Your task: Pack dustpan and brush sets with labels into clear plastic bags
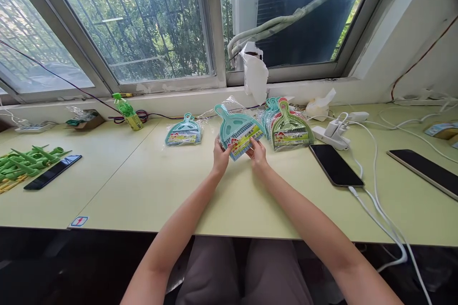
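Note:
A teal mini dustpan and brush set (232,126) in clear wrapping, with a yellow label, is held tilted above the table. My left hand (222,155) grips its lower left side, thumb on the front. At the lower right edge, my right hand (256,152) pinches the same packet, its other fingers partly hidden behind. To the left lies another teal wrapped dustpan set (183,131). Just right of my hands stands a pile of wrapped sets, a green dustpan set (290,126) in front and teal and red ones behind.
A phone (336,165) lies right of the pile beside a white power strip (331,137) with cables over the table edge. Another dark device (425,169) is far right. At left are a green bottle (128,112), a phone (53,172) and green plastic pieces (28,161).

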A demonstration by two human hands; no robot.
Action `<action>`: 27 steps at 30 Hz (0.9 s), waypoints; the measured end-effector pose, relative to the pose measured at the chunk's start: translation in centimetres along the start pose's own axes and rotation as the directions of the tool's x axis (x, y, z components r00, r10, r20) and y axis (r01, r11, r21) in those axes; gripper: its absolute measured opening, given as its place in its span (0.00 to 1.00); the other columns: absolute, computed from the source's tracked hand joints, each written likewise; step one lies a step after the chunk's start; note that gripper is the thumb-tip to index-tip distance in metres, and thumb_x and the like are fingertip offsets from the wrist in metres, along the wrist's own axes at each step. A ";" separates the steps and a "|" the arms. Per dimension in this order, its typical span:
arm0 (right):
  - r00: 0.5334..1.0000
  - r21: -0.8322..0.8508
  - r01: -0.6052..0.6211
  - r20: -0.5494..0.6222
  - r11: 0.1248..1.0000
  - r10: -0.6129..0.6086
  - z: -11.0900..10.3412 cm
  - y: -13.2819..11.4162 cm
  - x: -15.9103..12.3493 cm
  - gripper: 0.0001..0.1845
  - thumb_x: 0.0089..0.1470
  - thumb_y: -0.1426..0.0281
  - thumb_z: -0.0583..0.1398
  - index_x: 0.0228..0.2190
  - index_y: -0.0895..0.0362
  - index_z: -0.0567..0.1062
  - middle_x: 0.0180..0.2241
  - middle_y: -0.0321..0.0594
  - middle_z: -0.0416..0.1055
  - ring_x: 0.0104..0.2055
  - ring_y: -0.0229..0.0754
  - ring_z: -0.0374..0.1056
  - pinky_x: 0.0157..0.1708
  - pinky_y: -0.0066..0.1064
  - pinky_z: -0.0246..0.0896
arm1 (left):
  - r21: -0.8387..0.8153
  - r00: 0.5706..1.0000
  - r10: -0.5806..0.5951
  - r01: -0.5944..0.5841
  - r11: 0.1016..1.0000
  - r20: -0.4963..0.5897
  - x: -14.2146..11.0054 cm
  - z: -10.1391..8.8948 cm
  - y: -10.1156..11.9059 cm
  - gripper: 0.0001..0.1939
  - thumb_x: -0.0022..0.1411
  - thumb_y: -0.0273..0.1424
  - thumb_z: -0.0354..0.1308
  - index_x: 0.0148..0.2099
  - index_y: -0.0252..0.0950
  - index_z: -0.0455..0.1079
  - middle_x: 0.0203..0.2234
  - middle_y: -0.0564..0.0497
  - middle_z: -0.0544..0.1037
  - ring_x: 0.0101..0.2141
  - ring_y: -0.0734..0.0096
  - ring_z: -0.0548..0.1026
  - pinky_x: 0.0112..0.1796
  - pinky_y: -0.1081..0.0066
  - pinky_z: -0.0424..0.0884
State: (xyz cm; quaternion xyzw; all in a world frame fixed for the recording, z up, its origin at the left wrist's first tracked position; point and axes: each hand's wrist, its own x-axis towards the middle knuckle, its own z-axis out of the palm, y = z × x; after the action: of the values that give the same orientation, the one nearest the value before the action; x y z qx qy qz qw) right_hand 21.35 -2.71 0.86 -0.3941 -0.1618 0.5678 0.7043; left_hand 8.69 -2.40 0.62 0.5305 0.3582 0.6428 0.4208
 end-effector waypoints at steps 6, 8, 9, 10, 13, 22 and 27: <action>1.000 0.008 -0.012 -0.012 1.000 0.012 -0.1 0.0 0.4 0.10 0.48 0.68 0.65 0.35 0.56 0.74 0.30 0.34 0.76 0.28 0.36 0.73 0.32 0.26 0.72 | 0.063 1.000 0.020 -0.021 0.998 0.010 0.0 0.1 -0.1 0.35 0.52 0.36 0.66 0.60 0.39 0.57 0.49 0.46 0.73 0.50 0.61 0.72 0.49 0.64 0.69; 1.000 0.001 -0.017 0.007 1.000 0.017 -0.3 0.0 0.8 0.09 0.48 0.67 0.65 0.34 0.56 0.74 0.29 0.34 0.76 0.28 0.37 0.74 0.32 0.27 0.73 | 0.077 0.999 0.036 -0.037 0.996 0.013 0.0 0.0 -0.1 0.35 0.52 0.35 0.65 0.60 0.38 0.57 0.49 0.45 0.73 0.49 0.61 0.72 0.49 0.65 0.69; 1.000 -0.004 -0.019 0.020 1.000 0.019 -0.4 0.0 0.9 0.10 0.49 0.66 0.65 0.34 0.56 0.74 0.29 0.35 0.76 0.29 0.38 0.74 0.32 0.28 0.73 | 0.079 0.999 0.041 -0.043 0.996 0.017 0.0 0.0 -0.1 0.35 0.52 0.35 0.65 0.60 0.38 0.57 0.48 0.45 0.73 0.49 0.61 0.72 0.49 0.65 0.69; 0.999 -0.007 -0.020 0.034 1.000 0.020 -0.4 0.0 1.1 0.10 0.49 0.66 0.65 0.34 0.57 0.74 0.28 0.35 0.76 0.29 0.39 0.74 0.32 0.29 0.73 | 0.077 0.999 0.045 -0.047 0.996 0.021 0.0 -0.1 -0.1 0.35 0.53 0.35 0.65 0.60 0.37 0.57 0.48 0.45 0.73 0.49 0.61 0.72 0.49 0.65 0.69; 0.997 -0.014 -0.020 0.079 1.000 0.021 -0.5 -0.1 1.5 0.12 0.48 0.65 0.66 0.34 0.57 0.74 0.28 0.37 0.77 0.31 0.40 0.75 0.33 0.30 0.74 | 0.081 0.999 0.044 -0.045 0.996 0.017 0.2 -0.3 -0.1 0.34 0.53 0.35 0.64 0.60 0.37 0.56 0.48 0.45 0.73 0.49 0.61 0.72 0.49 0.64 0.69; 0.974 0.013 0.030 0.223 0.999 -0.032 -0.5 0.6 2.0 0.18 0.36 0.76 0.71 0.32 0.56 0.73 0.33 0.36 0.77 0.39 0.42 0.75 0.41 0.32 0.74 | 0.162 1.000 0.013 -0.014 0.987 0.006 0.1 -0.7 0.1 0.36 0.55 0.35 0.63 0.63 0.37 0.53 0.50 0.43 0.73 0.49 0.60 0.73 0.50 0.62 0.69; 0.975 -0.003 0.066 0.211 0.998 -0.064 -0.4 0.3 1.7 0.17 0.36 0.76 0.70 0.30 0.57 0.73 0.31 0.38 0.76 0.38 0.43 0.75 0.41 0.34 0.74 | 0.322 0.991 0.084 -0.045 0.946 -0.108 -1.3 0.3 0.7 0.48 0.59 0.36 0.60 0.69 0.42 0.30 0.63 0.39 0.58 0.60 0.59 0.61 0.58 0.58 0.58</action>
State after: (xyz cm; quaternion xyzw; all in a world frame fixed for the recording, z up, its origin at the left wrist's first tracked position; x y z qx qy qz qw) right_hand 21.91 -1.24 -0.02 -0.3295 -0.2512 0.5824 0.6994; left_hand 8.94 -3.84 0.87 0.5633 0.4642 0.6208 0.2860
